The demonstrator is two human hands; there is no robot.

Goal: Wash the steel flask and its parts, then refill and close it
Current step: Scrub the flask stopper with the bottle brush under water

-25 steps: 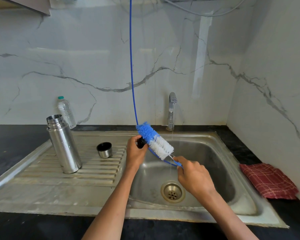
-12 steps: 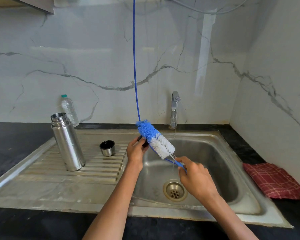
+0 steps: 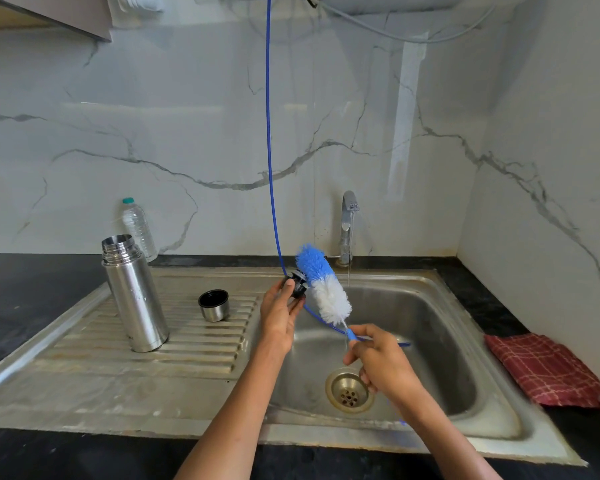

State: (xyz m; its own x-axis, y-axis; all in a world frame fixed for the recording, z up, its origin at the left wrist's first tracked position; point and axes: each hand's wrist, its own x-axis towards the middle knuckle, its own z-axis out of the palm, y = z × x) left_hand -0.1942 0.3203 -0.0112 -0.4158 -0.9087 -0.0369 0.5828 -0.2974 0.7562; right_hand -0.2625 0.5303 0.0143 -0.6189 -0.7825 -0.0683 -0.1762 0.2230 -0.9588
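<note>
The open steel flask (image 3: pixel 134 294) stands upright on the sink's ribbed drainboard (image 3: pixel 84 341). Its steel cup lid (image 3: pixel 214 305) sits mouth up to the right of it. My left hand (image 3: pixel 280 315) holds the small black stopper (image 3: pixel 297 285) over the basin's left edge. My right hand (image 3: pixel 381 360) grips the blue handle of a bottle brush (image 3: pixel 321 284), whose blue and white bristles lie against the stopper. A thin stream of water runs from the tap (image 3: pixel 347 226) into the basin.
A clear plastic water bottle (image 3: pixel 137 226) stands behind the flask by the wall. A blue tube (image 3: pixel 269 133) hangs from above into the sink basin (image 3: pixel 440 341). A red checked cloth (image 3: pixel 544 368) lies on the black counter at the right. The drain (image 3: pixel 350 389) is below my right hand.
The brush has slid up and to the right along the stopper, and my right hand has shifted a little with it. My left hand has turned the stopper, so more of it shows.
</note>
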